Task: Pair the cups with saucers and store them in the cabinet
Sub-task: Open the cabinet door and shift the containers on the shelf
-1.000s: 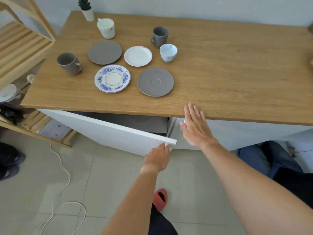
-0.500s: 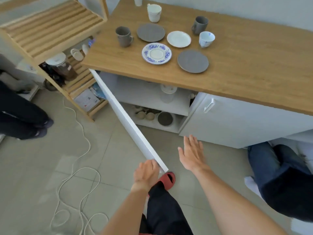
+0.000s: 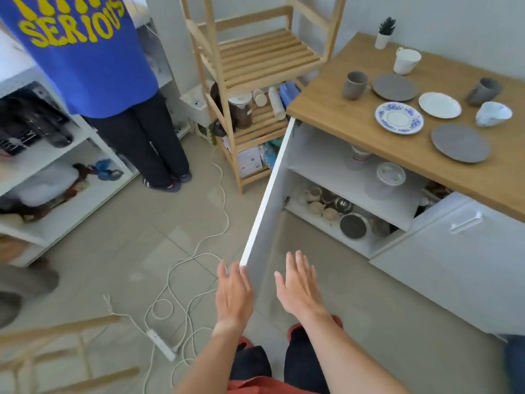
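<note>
On the wooden counter [image 3: 335, 109] stand a grey mug [image 3: 354, 85], a white cup [image 3: 405, 61], a second grey mug [image 3: 483, 91] and a blue-patterned cup [image 3: 493, 113]. Among them lie two grey saucers [image 3: 394, 87] [image 3: 460, 142], a white saucer [image 3: 439, 105] and a blue-flowered saucer [image 3: 399, 118]. The white cabinet door [image 3: 267, 194] stands wide open. My left hand [image 3: 234, 294] is flat, fingers at the door's outer corner. My right hand [image 3: 301, 285] hovers open just inside the door. The cabinet shelves [image 3: 335, 177] hold crockery.
A wooden slatted rack [image 3: 255, 61] stands left of the counter. A person in a blue shirt [image 3: 93, 52] stands at the far left by white shelving [image 3: 56, 177]. White cables and a power strip [image 3: 162, 344] lie on the tiled floor. The right cabinet door [image 3: 466, 251] is closed.
The door has swung from barely ajar to wide open. My view has moved back and left. My left hand has loosened from gripping the door's edge to resting open at its corner.
</note>
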A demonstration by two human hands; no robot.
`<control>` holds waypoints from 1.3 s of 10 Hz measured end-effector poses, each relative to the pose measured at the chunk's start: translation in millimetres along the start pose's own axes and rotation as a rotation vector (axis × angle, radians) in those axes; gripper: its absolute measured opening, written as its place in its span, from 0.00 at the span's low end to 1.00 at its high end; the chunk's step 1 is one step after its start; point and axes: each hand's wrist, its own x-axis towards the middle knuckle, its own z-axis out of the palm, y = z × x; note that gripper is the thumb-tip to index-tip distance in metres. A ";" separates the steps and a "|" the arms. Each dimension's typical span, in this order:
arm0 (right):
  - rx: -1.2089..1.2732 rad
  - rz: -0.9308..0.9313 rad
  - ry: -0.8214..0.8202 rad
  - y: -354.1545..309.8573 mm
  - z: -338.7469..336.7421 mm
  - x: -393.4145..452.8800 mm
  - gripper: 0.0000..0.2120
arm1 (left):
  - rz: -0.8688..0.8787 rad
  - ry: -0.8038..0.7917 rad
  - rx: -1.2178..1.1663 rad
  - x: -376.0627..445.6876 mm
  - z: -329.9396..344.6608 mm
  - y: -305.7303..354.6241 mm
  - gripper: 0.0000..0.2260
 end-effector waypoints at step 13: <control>0.046 0.421 0.278 198.0 -123.6 266.2 0.31 | 0.508 -0.449 0.580 251.2 190.1 168.1 0.27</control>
